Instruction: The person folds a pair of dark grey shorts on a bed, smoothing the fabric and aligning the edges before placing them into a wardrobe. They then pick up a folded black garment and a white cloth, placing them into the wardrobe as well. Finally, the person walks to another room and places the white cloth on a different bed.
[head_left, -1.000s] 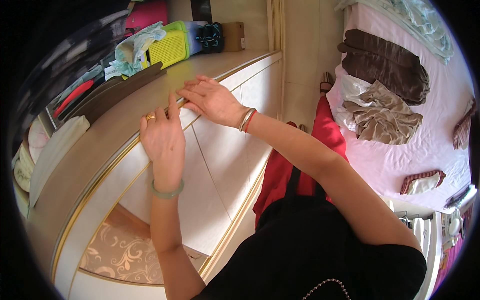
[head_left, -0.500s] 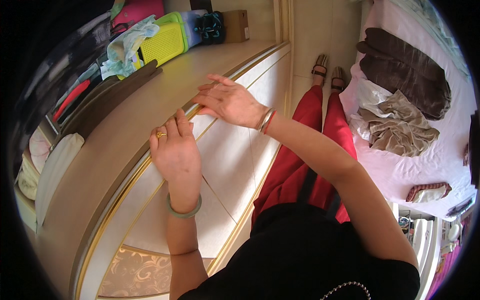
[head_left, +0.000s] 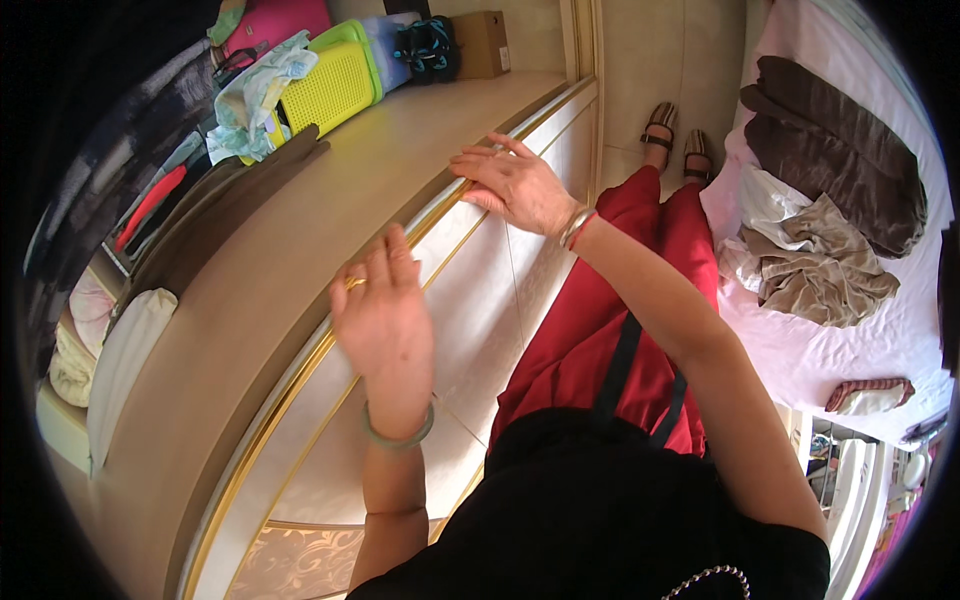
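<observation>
A white wardrobe door (head_left: pixel 480 262) with gold trim crosses the view in front of me. My left hand (head_left: pixel 385 325), wearing a yellow ring and a green bangle, is beside the door's edge with fingers stretched out; whether it touches is unclear. Farther along, my right hand (head_left: pixel 520 190) rests its outstretched fingers over the same gold-trimmed edge (head_left: pixel 440 212). A silver bracelet and a red cord circle that wrist. Neither hand holds a loose object.
Behind the door, a wardrobe shelf (head_left: pixel 240 330) carries a yellow-green basket (head_left: pixel 325 92), dark shoes (head_left: pixel 428 50) and a cardboard box (head_left: pixel 482 45). Dark clothes (head_left: pixel 100 150) hang at left. To the right, a pink-sheeted bed (head_left: pixel 770 360) holds brown garments (head_left: pixel 830 265).
My right hand has shifted farther along the door edge, away from me. My left hand has moved slightly and is blurred. The whole view has turned a little.
</observation>
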